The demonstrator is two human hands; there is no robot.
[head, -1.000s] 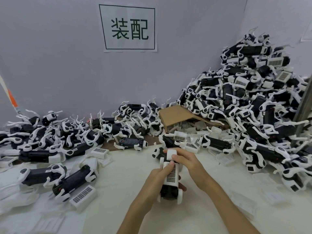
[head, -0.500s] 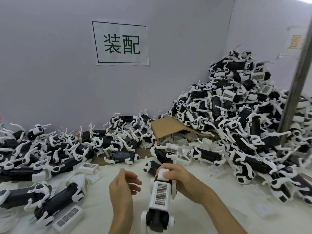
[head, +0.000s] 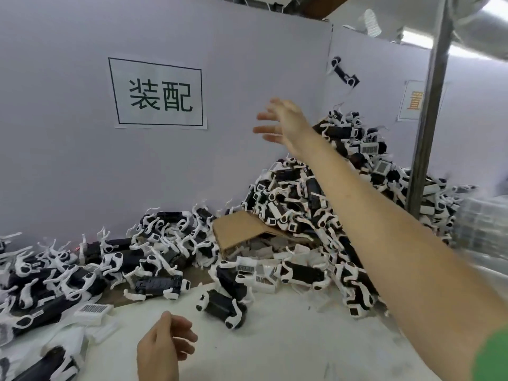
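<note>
Black body, white legs: 1 toy robot dog [head: 343, 74] hangs mid-air above the pile [head: 288, 204], tilted, a toss onto it, I'd judge. The right hand [head: 286, 119] is raised beside the pile's peak, fingers spread, empty; the left hand [head: 162, 345] sits well short of the pile, fingers loosely curled, holding nothing.

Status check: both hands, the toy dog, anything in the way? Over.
Right hand raised, fingers spread, empty. Left hand low, loosely curled, empty. Toy dog in mid-air by the wall corner, above the pile. Metal post right of pile.
</note>
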